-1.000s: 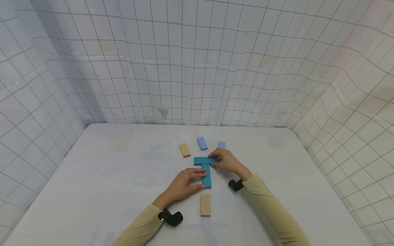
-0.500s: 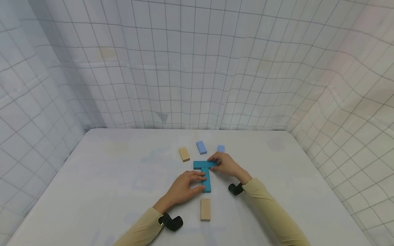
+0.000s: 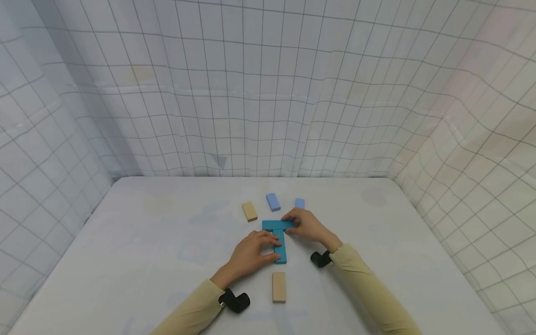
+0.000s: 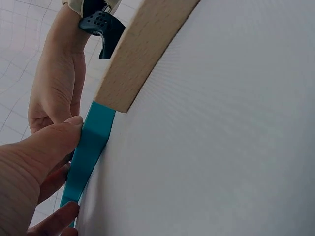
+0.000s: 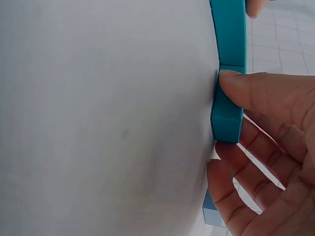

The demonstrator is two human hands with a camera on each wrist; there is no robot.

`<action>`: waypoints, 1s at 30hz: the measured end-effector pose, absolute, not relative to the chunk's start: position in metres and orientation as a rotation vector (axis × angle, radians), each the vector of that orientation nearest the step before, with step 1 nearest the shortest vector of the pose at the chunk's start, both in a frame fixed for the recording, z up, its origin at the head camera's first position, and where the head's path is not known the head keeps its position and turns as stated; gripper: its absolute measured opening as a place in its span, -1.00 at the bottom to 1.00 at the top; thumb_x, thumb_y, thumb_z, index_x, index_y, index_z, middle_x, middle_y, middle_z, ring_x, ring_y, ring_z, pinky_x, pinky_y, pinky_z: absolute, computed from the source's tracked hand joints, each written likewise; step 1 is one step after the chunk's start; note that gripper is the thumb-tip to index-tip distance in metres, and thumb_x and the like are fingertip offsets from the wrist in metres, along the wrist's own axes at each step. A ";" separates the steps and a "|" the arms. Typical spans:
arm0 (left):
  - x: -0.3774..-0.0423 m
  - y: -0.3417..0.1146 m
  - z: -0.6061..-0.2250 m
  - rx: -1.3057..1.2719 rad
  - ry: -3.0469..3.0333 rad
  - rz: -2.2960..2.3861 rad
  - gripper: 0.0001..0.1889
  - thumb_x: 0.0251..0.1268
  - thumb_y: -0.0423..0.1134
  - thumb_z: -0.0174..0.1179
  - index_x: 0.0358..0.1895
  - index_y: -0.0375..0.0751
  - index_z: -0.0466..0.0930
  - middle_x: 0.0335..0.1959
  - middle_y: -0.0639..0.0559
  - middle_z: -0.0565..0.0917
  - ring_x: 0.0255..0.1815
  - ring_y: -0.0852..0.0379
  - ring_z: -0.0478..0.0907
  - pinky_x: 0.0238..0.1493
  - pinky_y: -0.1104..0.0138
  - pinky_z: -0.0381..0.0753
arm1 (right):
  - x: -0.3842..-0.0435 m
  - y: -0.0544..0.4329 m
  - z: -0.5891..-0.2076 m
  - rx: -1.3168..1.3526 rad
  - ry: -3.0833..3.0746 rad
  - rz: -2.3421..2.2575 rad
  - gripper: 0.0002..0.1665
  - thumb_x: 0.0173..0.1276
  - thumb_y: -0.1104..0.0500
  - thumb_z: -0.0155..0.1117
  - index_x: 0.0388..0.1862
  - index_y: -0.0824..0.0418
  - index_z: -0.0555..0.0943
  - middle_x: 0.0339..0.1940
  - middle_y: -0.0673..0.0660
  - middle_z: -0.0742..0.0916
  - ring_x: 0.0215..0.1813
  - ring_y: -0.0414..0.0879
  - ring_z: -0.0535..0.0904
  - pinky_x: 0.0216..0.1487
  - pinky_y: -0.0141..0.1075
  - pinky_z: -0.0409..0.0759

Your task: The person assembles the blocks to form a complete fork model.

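Observation:
Two long teal blocks lie flat in a T on the white table. My right hand [image 3: 307, 226] pinches the right end of the crosswise teal block [image 3: 270, 225], its thumb on the near side; in the right wrist view the fingers reach round the end and behind. Against the middle of that block stands the lengthwise teal block [image 3: 280, 255]. My left hand [image 3: 250, 253] rests on it from the left, with loosely bent fingers over its upper part and the thumb by its near end. Parts of both blocks are hidden under the hands.
Nearer on the table lies a tan wooden block [image 3: 278, 287]. Behind the T are a smaller tan block [image 3: 249, 211], a light blue block [image 3: 273, 202] and another light blue block [image 3: 299, 203], partly behind the right hand. Gridded white sheets [image 3: 268, 116] hang around the table.
The head view has tilted upward slightly, so the table sits lower in the picture. Both hands stay at the teal blocks, which keep their T arrangement.

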State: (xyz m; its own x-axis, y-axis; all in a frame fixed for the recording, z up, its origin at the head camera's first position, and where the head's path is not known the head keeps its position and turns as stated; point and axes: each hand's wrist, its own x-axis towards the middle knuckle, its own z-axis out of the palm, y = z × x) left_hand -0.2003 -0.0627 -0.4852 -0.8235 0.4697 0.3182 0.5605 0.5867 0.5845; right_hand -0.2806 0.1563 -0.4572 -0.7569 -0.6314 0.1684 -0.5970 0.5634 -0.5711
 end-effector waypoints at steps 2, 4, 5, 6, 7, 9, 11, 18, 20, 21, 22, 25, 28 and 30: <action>-0.200 -0.063 -0.485 -0.874 -2.675 -1.062 -0.69 0.14 0.01 0.34 -0.06 0.02 0.71 0.07 0.19 0.58 0.07 0.13 0.44 0.03 0.19 0.45 | -0.281 0.157 -0.457 -1.076 2.729 -0.968 -0.64 0.15 0.30 0.43 -0.05 0.30 0.64 -0.09 0.12 0.66 -0.08 0.00 0.55 -0.13 -0.24 0.54; -0.200 -0.062 -0.485 -0.876 -2.671 -1.066 -0.69 0.15 0.01 0.34 -0.07 0.01 0.71 0.07 0.18 0.59 0.06 0.12 0.44 0.02 0.19 0.45 | -0.281 0.157 -0.458 -1.068 2.729 -0.974 -0.64 0.15 0.29 0.43 -0.04 0.29 0.64 -0.09 0.11 0.66 -0.07 -0.01 0.54 -0.11 -0.24 0.54; -0.200 -0.062 -0.485 -0.876 -2.671 -1.066 -0.69 0.15 0.01 0.34 -0.07 0.00 0.71 0.07 0.18 0.59 0.05 0.13 0.45 0.01 0.19 0.45 | -0.281 0.157 -0.458 -1.068 2.728 -0.976 -0.64 0.15 0.29 0.43 -0.04 0.29 0.64 -0.09 0.10 0.66 -0.06 -0.01 0.54 -0.10 -0.23 0.53; -0.200 -0.062 -0.485 -0.874 -2.673 -1.073 -0.69 0.15 0.01 0.34 -0.07 0.01 0.71 0.07 0.19 0.59 0.05 0.13 0.44 0.01 0.19 0.45 | -0.281 0.156 -0.458 -1.062 2.727 -0.977 -0.64 0.15 0.29 0.43 -0.04 0.28 0.64 -0.09 0.10 0.66 -0.06 -0.02 0.54 -0.09 -0.23 0.53; -0.200 -0.063 -0.485 -0.874 -2.672 -1.074 -0.69 0.15 0.01 0.34 -0.08 0.00 0.71 0.06 0.19 0.59 0.05 0.13 0.44 0.01 0.19 0.45 | -0.281 0.156 -0.459 -1.057 2.726 -0.976 -0.64 0.15 0.29 0.43 -0.04 0.28 0.64 -0.08 0.09 0.65 -0.06 -0.03 0.54 -0.08 -0.23 0.52; -0.200 -0.063 -0.486 -0.873 -2.670 -1.085 -0.70 0.15 0.00 0.34 -0.08 0.00 0.71 0.06 0.19 0.59 0.05 0.12 0.44 0.02 0.18 0.44 | -0.281 0.156 -0.460 -1.053 2.726 -0.971 -0.64 0.16 0.28 0.43 -0.03 0.27 0.64 -0.08 0.08 0.65 -0.06 -0.04 0.53 -0.07 -0.23 0.51; -0.200 -0.062 -0.487 -0.868 -2.666 -1.099 -0.71 0.14 -0.01 0.35 -0.09 0.00 0.71 0.05 0.20 0.59 0.07 0.11 0.44 0.03 0.17 0.43 | -0.281 0.156 -0.460 -1.054 2.728 -0.965 -0.64 0.16 0.29 0.43 -0.03 0.26 0.64 -0.09 0.08 0.65 -0.06 -0.04 0.53 -0.06 -0.22 0.51; -0.198 -0.061 -0.487 -0.862 -2.637 -1.107 -0.72 0.16 -0.03 0.34 -0.09 -0.01 0.69 0.03 0.18 0.58 0.01 0.10 0.45 -0.02 0.15 0.44 | -0.280 0.154 -0.459 -1.050 2.760 -0.923 -0.64 0.16 0.32 0.41 -0.03 0.29 0.62 -0.07 0.11 0.65 -0.05 -0.03 0.53 -0.01 -0.16 0.49; -0.198 -0.061 -0.487 -0.857 -2.636 -1.113 -0.73 0.17 -0.03 0.33 -0.09 -0.01 0.69 0.03 0.17 0.58 0.00 0.10 0.45 -0.02 0.15 0.43 | -0.279 0.153 -0.459 -1.056 2.758 -0.914 -0.64 0.17 0.32 0.41 -0.02 0.30 0.61 -0.06 0.12 0.65 -0.04 -0.02 0.53 0.00 -0.14 0.48; -0.198 -0.062 -0.488 -0.855 -2.639 -1.119 -0.73 0.16 -0.03 0.34 -0.09 -0.01 0.69 0.03 0.17 0.58 0.00 0.10 0.44 -0.01 0.14 0.43 | -0.279 0.153 -0.458 -1.059 2.754 -0.909 -0.63 0.17 0.32 0.40 -0.02 0.30 0.61 -0.06 0.13 0.65 -0.03 -0.01 0.52 0.01 -0.14 0.48; -0.198 -0.062 -0.488 -0.855 -2.640 -1.127 -0.73 0.16 -0.03 0.34 -0.09 -0.01 0.69 0.03 0.17 0.58 0.00 0.11 0.44 -0.01 0.14 0.42 | -0.279 0.153 -0.458 -1.070 2.752 -0.900 -0.63 0.17 0.32 0.40 -0.01 0.31 0.61 -0.05 0.14 0.65 -0.02 0.00 0.52 0.02 -0.13 0.47; -0.199 -0.062 -0.489 -0.859 -2.636 -1.167 -0.72 0.16 -0.03 0.34 -0.09 0.01 0.68 0.03 0.18 0.57 0.00 0.12 0.43 0.00 0.14 0.40 | -0.278 0.155 -0.458 -1.087 2.737 -0.893 -0.60 0.17 0.32 0.40 0.02 0.32 0.59 -0.03 0.15 0.64 0.02 0.02 0.51 0.07 -0.10 0.45; -0.200 -0.063 -0.491 -0.866 -2.628 -1.198 -0.73 0.16 -0.03 0.34 -0.08 0.02 0.68 0.04 0.20 0.56 0.01 0.12 0.42 0.01 0.13 0.39 | -0.277 0.156 -0.459 -1.102 2.726 -0.902 -0.58 0.19 0.31 0.39 0.05 0.32 0.58 -0.01 0.16 0.64 0.06 0.04 0.51 0.09 -0.08 0.43; -0.200 -0.063 -0.493 -0.862 -2.626 -1.212 -0.73 0.15 -0.03 0.34 -0.08 0.03 0.68 0.04 0.22 0.56 0.01 0.12 0.42 0.01 0.13 0.38 | -0.275 0.157 -0.458 -1.103 2.715 -0.918 -0.56 0.19 0.30 0.38 0.07 0.33 0.57 0.02 0.16 0.63 0.07 0.04 0.50 0.10 -0.08 0.42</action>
